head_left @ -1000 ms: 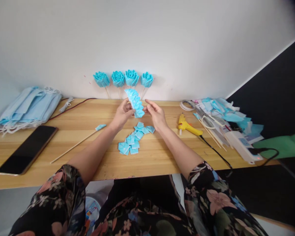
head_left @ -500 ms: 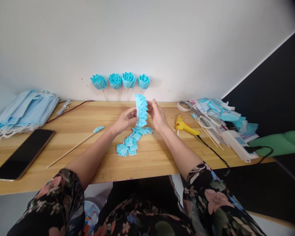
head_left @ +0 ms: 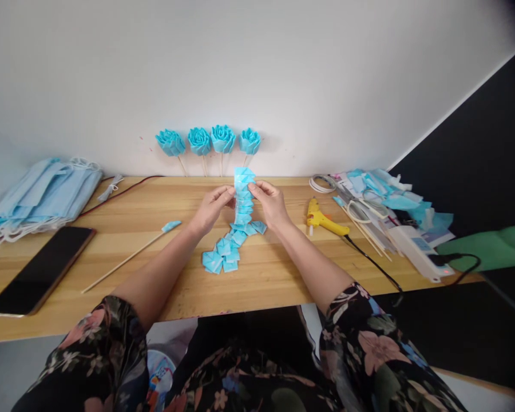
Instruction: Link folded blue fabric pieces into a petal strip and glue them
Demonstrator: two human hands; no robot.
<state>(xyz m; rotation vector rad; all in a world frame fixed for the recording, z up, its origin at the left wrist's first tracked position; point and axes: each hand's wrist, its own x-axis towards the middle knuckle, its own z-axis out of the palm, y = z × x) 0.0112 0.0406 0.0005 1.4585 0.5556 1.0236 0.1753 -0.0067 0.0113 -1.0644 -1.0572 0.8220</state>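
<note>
Between my hands a strip of folded blue petals (head_left: 243, 197) stands upright, its pieces overlapping in a row. My left hand (head_left: 214, 207) pinches its left edge, and my right hand (head_left: 269, 201) grips the right edge with the thumb on the front. Just below the strip lies a pile of loose folded blue pieces (head_left: 224, 249). Left of my left forearm rests a thin wooden stick (head_left: 124, 264) with a rolled blue tip (head_left: 171, 226). Several blue fabric roses (head_left: 199, 141) on sticks lean against the wall behind.
A yellow glue gun (head_left: 324, 220) lies right of my right hand, its cord running to a white power strip (head_left: 418, 253). Scissors (head_left: 364, 210) and blue scraps (head_left: 390, 191) are beyond it. Face masks (head_left: 47, 189) and a phone (head_left: 40, 272) occupy the left.
The strip has turned so its flatter face shows. My right hand, earlier with fingers lifted at its side, now pinches its right edge with the thumb in front.
</note>
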